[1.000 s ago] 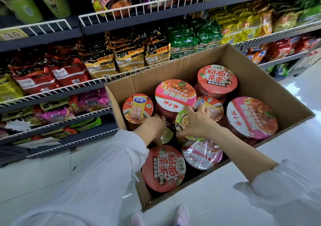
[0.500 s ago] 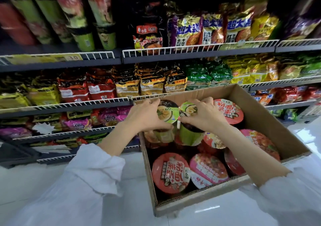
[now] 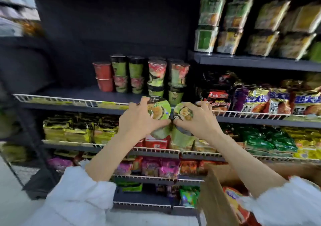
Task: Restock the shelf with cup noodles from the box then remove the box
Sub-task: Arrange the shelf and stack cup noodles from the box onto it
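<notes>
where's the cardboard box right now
In the head view the cardboard box sits at the bottom right, below the right forearm and in front of the lowest shelves, with a red-lidded noodle bowl showing inside it.

foil noodle packets [image 3: 271,102] crowd the right wire-fronted tiers, green bags [image 3: 265,139] lying beneath them.

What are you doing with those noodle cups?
A person is restocking a shop shelf. The left hand holds one tall green noodle cup, and the right hand holds another green noodle cup, both raised before the dark shelf with white wire rail, where stacked cups stand. The brown cardboard box sits below.
</notes>
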`<state>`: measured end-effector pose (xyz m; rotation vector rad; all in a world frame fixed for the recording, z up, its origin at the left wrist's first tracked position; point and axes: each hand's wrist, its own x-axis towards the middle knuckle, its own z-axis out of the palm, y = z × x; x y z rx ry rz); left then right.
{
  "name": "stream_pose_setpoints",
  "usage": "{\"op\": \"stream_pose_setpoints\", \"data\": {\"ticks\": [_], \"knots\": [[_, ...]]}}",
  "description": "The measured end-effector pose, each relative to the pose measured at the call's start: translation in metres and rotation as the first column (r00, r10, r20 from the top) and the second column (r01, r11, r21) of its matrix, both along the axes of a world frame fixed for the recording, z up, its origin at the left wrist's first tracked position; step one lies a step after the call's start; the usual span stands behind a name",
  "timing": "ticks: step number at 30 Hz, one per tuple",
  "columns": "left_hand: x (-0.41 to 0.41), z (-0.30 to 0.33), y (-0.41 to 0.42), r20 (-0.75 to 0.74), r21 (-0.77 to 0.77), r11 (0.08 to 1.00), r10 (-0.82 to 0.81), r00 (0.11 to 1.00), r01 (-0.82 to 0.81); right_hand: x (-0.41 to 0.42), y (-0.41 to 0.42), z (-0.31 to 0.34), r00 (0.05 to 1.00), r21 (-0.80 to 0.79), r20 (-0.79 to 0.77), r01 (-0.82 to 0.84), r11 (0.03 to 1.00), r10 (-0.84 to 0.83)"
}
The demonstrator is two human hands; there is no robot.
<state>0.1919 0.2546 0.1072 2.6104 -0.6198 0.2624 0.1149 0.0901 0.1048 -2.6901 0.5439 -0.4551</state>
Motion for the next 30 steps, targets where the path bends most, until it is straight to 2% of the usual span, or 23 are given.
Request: {"op": "stream_pose_setpoints", "data": {"ticks": [6,13,21,27,30], "knots": [[0.100,0.014,0.066,0.039,-0.094,0.993,0.078,0.996,-0.074,0.123,0.057,0.024,0.990,0.012,0.120,-0.072,0.997,0.070],[0.225,0.023,0.076,0.083,-0.170,0.976,0.154,0.985,-0.138,0.271,0.055,0.031,0.980,-0.026,0.172,-0.100,0.995,0.103],[0.349,0.030,0.051,0.103,-0.121,0.988,0.110,0.989,-0.097,0.416,0.025,0.001,0.996,-0.030,-0.033,-0.085,0.996,0.084],[0.408,0.034,0.040,0.111,-0.151,0.988,0.046,0.993,-0.029,0.465,0.012,-0.014,0.994,0.009,-0.099,-0.056,0.998,0.056],[0.424,0.040,0.034,0.130,-0.149,0.989,0.006,0.991,0.013,0.477,0.003,-0.023,0.986,0.076,-0.140,-0.079,0.994,0.089]]}}
